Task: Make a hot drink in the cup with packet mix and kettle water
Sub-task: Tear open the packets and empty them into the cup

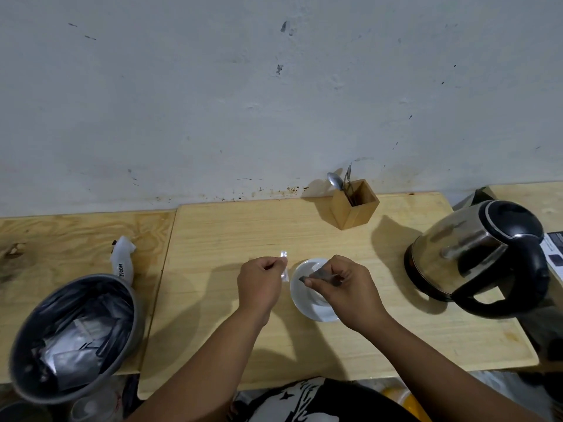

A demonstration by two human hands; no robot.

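Hands [262,284] [347,287] over cup [307,303]; kettle [478,254] right, bin [76,336] left.

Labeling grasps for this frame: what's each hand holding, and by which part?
Left hand: the torn-off strip, pinched at its lower end. Right hand: the packet, pinched at its rear end, open end tilted over the cup.

**A makeshift drinks corner at home**

I'm at a plain wooden table [213,233] pushed against a stained, scuffed wall [213,102]. At the right stands my steel electric kettle [475,254], near the wall a wooden holder [355,205] with cutlery, and at lower left a metal bowl [76,336] full of sachets.
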